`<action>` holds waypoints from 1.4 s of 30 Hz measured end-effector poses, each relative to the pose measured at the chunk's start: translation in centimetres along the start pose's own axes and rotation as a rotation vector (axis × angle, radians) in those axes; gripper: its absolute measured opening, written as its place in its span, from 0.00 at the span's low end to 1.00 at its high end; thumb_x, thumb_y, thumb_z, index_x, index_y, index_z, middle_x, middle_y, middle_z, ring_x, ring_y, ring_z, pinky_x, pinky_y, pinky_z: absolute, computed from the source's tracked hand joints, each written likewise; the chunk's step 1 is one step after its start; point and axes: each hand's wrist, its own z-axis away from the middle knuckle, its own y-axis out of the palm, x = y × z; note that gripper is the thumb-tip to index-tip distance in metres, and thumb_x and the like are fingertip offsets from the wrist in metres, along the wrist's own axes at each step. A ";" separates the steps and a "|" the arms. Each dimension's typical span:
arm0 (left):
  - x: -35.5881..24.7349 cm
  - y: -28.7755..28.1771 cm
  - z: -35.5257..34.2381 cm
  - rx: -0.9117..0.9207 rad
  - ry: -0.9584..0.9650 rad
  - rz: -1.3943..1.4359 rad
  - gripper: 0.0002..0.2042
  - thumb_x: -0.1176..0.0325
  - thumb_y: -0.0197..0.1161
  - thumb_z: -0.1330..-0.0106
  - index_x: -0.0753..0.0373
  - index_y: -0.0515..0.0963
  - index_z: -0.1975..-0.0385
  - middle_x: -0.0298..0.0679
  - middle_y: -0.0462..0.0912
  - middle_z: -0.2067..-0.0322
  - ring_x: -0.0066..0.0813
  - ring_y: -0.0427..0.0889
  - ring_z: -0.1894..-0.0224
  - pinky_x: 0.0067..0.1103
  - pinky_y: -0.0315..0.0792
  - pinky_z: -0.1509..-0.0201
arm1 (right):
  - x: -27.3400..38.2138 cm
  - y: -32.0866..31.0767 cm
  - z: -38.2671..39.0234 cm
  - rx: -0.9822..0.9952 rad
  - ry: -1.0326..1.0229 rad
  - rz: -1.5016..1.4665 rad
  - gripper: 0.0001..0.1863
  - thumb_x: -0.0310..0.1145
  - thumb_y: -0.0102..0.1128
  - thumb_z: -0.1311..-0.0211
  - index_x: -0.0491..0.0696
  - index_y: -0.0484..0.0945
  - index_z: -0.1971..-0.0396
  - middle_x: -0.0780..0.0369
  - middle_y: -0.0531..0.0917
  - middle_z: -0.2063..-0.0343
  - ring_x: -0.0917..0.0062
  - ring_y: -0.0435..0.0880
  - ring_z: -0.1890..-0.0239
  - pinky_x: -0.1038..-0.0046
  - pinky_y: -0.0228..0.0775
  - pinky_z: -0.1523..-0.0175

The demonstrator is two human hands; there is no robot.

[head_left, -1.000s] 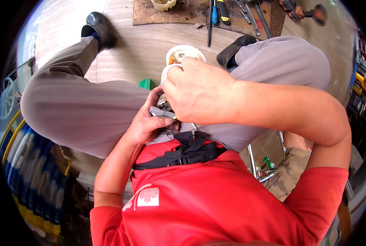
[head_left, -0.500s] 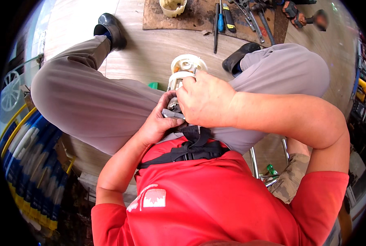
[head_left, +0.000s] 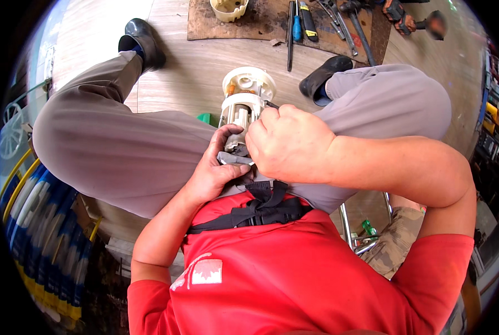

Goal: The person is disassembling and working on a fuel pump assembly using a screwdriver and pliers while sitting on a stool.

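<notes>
Between my knees is a fuel pump module (head_left: pixel 242 100) with a round white plastic flange, thin metal rods and a cylindrical pump body, its flange pointing away from me. My left hand (head_left: pixel 217 167) grips its near end, thumb below and fingers curled round the side, by a grey piece (head_left: pixel 232 159) at the base. Against the module's right side, my right hand (head_left: pixel 291 142) is closed in a fist. A short dark tip (head_left: pixel 270 104) pokes out beyond its knuckles; what the fist holds is mostly hidden. The module's near right part lies behind this hand.
Ahead lies a stained brown board (head_left: pixel 260 30) with a cream plastic cup (head_left: pixel 228 8), a blue-handled screwdriver (head_left: pixel 297 28), a utility knife (head_left: pixel 308 25) and several wrenches. A cordless power tool (head_left: pixel 400 17) sits far right. A green object (head_left: pixel 204 118) shows beside my left thigh.
My right fist has come back toward me along the module, uncovering more of its white ring and pump body. My left hand keeps its hold. The whole view has shifted slightly.
</notes>
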 end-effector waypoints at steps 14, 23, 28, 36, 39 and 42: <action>0.3 0.2 0.7 -0.013 0.045 0.171 0.35 0.84 0.61 0.41 0.58 0.52 0.36 0.47 0.77 0.58 0.34 0.82 0.63 0.28 0.80 0.59 | -0.4 -0.5 0.7 -0.026 0.103 0.024 0.09 0.37 0.58 0.54 0.49 0.78 0.74 0.67 0.72 0.78 0.75 0.73 0.72 0.75 0.62 0.71; 0.2 0.1 0.5 0.005 0.040 0.140 0.35 0.83 0.62 0.41 0.59 0.53 0.36 0.45 0.76 0.57 0.31 0.82 0.63 0.26 0.80 0.59 | -0.3 -0.4 -0.1 -0.043 0.029 0.026 0.07 0.36 0.57 0.52 0.49 0.77 0.76 0.67 0.71 0.78 0.76 0.72 0.71 0.73 0.58 0.70; 0.0 0.4 0.4 -0.026 0.039 0.089 0.34 0.83 0.62 0.42 0.60 0.54 0.36 0.44 0.74 0.55 0.29 0.82 0.64 0.24 0.80 0.59 | -0.3 -0.7 -0.4 -0.025 -0.003 0.073 0.08 0.37 0.57 0.51 0.48 0.78 0.75 0.66 0.72 0.78 0.75 0.72 0.71 0.73 0.57 0.70; 0.6 0.2 0.1 -0.091 0.221 -0.413 0.31 0.79 0.64 0.45 0.62 0.62 0.39 0.41 0.68 0.45 0.30 0.70 0.42 0.25 0.66 0.38 | 0.0 -1.3 -0.6 0.109 -0.044 0.012 0.10 0.37 0.59 0.53 0.46 0.82 0.77 0.65 0.75 0.77 0.73 0.74 0.69 0.71 0.60 0.70; 0.9 0.5 0.0 -0.112 0.233 -0.504 0.31 0.77 0.65 0.46 0.63 0.64 0.40 0.41 0.69 0.44 0.32 0.66 0.38 0.26 0.58 0.32 | -0.1 -1.2 -0.8 0.189 -0.057 -0.028 0.11 0.37 0.59 0.52 0.45 0.83 0.76 0.64 0.78 0.76 0.71 0.76 0.68 0.71 0.64 0.69; 0.9 0.7 -0.2 -0.111 0.205 -0.518 0.30 0.78 0.64 0.46 0.63 0.64 0.40 0.41 0.70 0.46 0.31 0.67 0.39 0.26 0.59 0.33 | 0.0 -1.0 -1.0 0.260 -0.055 -0.042 0.11 0.37 0.59 0.51 0.45 0.84 0.75 0.63 0.79 0.75 0.70 0.78 0.67 0.70 0.67 0.68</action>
